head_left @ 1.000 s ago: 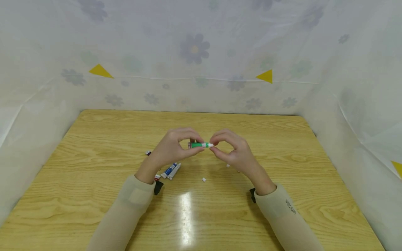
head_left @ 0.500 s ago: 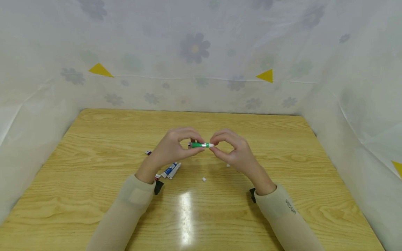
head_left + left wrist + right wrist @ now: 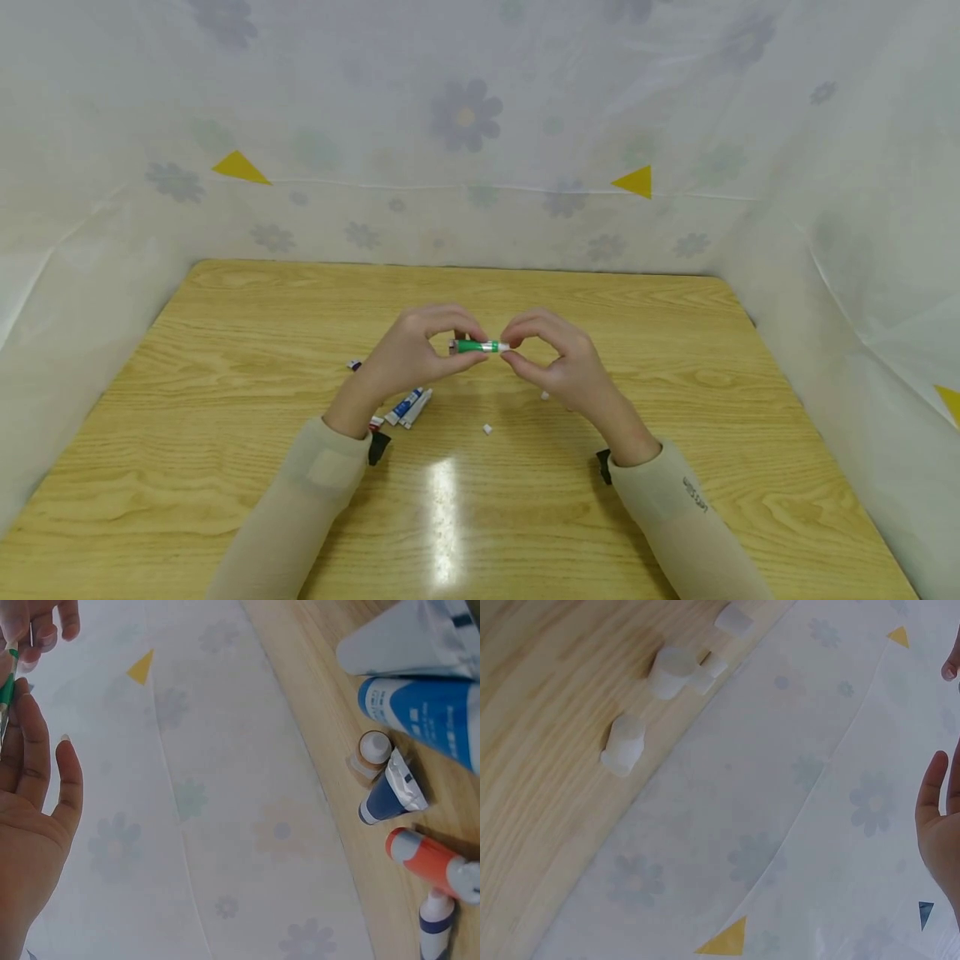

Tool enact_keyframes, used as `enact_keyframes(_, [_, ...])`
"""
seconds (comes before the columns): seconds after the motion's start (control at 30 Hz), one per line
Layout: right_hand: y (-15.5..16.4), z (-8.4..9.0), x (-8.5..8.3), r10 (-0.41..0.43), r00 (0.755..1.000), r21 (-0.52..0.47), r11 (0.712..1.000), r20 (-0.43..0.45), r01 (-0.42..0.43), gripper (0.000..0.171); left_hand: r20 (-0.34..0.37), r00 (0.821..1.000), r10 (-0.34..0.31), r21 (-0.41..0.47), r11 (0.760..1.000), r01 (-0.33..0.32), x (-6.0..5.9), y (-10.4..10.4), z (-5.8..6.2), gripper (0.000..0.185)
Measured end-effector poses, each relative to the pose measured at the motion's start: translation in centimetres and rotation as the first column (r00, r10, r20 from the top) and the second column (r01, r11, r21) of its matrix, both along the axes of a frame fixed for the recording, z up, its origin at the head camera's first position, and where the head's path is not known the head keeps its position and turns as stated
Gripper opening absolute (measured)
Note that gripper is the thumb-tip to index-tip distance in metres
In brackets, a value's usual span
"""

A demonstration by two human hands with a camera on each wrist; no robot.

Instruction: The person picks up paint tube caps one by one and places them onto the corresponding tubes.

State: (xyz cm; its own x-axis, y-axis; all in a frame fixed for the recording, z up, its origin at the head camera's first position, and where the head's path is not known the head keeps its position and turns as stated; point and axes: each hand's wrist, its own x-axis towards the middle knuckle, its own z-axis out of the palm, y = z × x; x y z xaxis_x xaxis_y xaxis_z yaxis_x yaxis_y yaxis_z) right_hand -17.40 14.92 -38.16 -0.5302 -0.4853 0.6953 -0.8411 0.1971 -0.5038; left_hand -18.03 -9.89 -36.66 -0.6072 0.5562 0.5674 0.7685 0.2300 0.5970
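In the head view a small green-and-white paint tube (image 3: 472, 347) is held level above the table. My left hand (image 3: 412, 350) pinches its body between thumb and fingers. The thumb and fingers of my right hand (image 3: 566, 360) pinch the white cap (image 3: 505, 346) at its right end. From the left wrist, only part of the green tube (image 3: 7, 690) shows at the left edge. Below the left hand lie a blue tube (image 3: 431, 712), a whitish tube (image 3: 412, 645), a dark blue tube (image 3: 390, 795) and an orange-red tube (image 3: 431, 859).
Several loose white caps lie on the wooden table (image 3: 480, 525), among them one cap (image 3: 487, 429) in front of the hands and another cap (image 3: 622, 746) in the right wrist view. A flower-patterned sheet (image 3: 465, 225) walls the table's back and sides.
Both hands keep their place around the tube. The tube's printed side looks slightly turned, with more silver showing near the cap.
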Motion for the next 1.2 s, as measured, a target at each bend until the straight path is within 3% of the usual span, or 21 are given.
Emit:
enact_keyframes(0.5, [0.08,-0.25,-0.19,0.011,1.000,-0.006,1.000,-0.012,-0.011,0.014,-0.019,1.000,-0.012,0.000,1.000,0.012,0.03,0.02,0.10,0.015])
enact_keyframes(0.87, [0.07,-0.25,-0.19,0.007,1.000,-0.005,1.000,-0.016,-0.008,0.022,-0.009,1.000,-0.012,-0.005,1.000,0.012,-0.01,-0.02,0.07,0.016])
enact_keyframes(1.2, [0.15,-0.38,-0.25,0.011,1.000,0.000,1.000,-0.021,-0.011,0.011,-0.006,1.000,-0.014,-0.008,1.000,0.014,0.05,0.00,0.03,0.016])
